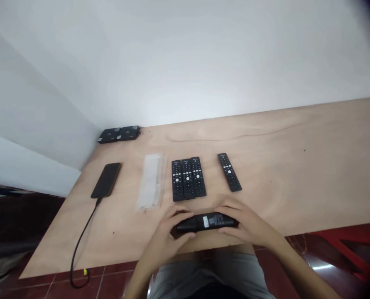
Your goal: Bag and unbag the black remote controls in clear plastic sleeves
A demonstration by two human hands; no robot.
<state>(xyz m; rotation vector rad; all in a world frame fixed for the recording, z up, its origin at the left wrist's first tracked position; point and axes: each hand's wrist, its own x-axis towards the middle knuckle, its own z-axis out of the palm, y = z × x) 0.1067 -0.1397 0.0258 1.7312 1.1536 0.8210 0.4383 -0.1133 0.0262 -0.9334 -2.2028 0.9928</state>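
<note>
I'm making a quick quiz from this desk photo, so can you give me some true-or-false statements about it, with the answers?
1. The left hand and right hand both hold a black remote with a white label. True.
2. Three remotes lie side by side. True.
3. A fourth remote sits on top of them. False: it lies apart to their right, at a tilt.
4. The phone has nothing plugged into it. False: a black cable runs from its near end over the table edge.
5. A clear plastic sleeve lies between the phone and the three remotes. True.
6. Two small black devices sit at the near edge of the wooden table. False: they sit at its far corner, by the wall.
</note>
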